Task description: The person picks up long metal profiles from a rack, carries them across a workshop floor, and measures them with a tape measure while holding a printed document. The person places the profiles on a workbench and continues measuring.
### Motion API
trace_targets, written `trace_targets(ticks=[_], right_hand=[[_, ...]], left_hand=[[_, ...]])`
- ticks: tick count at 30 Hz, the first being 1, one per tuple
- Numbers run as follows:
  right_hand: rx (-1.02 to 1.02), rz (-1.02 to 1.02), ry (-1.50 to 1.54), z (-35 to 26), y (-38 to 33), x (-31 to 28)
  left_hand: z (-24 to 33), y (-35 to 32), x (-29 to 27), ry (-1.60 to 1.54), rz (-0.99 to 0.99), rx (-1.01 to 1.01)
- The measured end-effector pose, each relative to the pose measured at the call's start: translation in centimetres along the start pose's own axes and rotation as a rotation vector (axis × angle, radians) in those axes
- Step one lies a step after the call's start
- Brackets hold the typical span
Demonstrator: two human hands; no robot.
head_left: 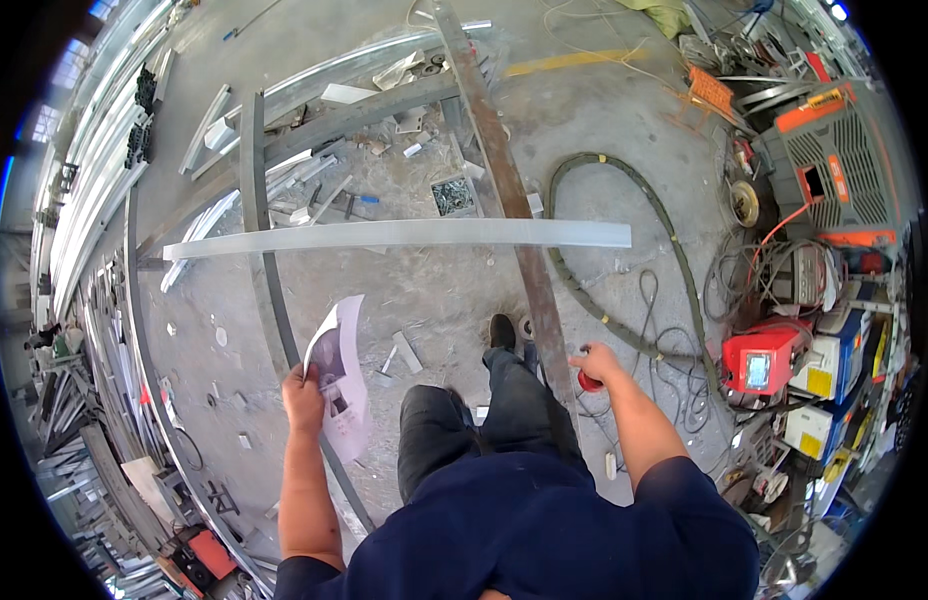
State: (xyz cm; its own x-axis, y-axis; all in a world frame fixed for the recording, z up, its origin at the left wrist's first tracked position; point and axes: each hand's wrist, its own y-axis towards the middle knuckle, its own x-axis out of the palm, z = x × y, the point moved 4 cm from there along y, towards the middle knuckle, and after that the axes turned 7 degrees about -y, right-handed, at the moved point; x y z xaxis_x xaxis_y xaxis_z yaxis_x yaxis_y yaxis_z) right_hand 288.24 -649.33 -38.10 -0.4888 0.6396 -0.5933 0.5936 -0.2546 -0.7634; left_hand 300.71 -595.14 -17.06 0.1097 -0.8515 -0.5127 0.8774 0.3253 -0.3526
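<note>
My left hand is closed on the edge of a printed paper sheet, which hangs curled beside it with dark pictures on its face. My right hand is out to the right, its fingers curled around a small rounded red object; the hand hides much of it, so its kind is unclear. Ahead of both hands, a long pale metal bar lies crosswise over two dark steel beams. The left beam passes beside the paper, and the rusty right beam runs close to my right hand.
A thick dark hose loops over the floor at right, near thin cables. Beyond stand a red machine with a screen and a large grey-orange machine. Metal profiles line the left; a box of small parts sits ahead.
</note>
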Motion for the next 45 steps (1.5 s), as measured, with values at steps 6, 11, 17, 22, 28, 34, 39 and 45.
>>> trace_targets(ticks=[6,11,17,22,28,34,39,45], right_hand=[[-0.041,0.274,-0.136,-10.3,8.2,-9.4],[-0.070,0.332,-0.340,-17.2,14.3,-13.2],[-0.178,0.161,-0.584,-17.9,20.4,-12.2],[-0.253,0.087,-0.807,-19.4,20.8,-11.8],[-0.187,0.118,-1.002,-17.4,23.9,-10.4],[-0.343,0.041,-1.069,-20.7,28.5,-17.7],[-0.446,-0.128,-1.260,-23.6,31.7,-22.8],[-0.448,-0.209,-1.311,-26.4,35.4,-24.6]], left_hand=[[9.0,8.2,6.2,-0.430,-0.065,-0.010],[7.6,17.2,12.0,-1.608,-0.601,-0.325],[-2.5,27.7,21.9,-0.680,-0.177,-0.132],[-4.4,32.4,26.4,0.087,-0.138,0.342],[-4.2,33.0,27.2,0.512,-0.088,0.636],[-1.4,34.2,29.3,0.562,-0.194,0.429],[-1.3,31.6,31.7,0.576,-0.218,0.205],[-4.3,27.5,31.5,0.565,-0.064,0.004]])
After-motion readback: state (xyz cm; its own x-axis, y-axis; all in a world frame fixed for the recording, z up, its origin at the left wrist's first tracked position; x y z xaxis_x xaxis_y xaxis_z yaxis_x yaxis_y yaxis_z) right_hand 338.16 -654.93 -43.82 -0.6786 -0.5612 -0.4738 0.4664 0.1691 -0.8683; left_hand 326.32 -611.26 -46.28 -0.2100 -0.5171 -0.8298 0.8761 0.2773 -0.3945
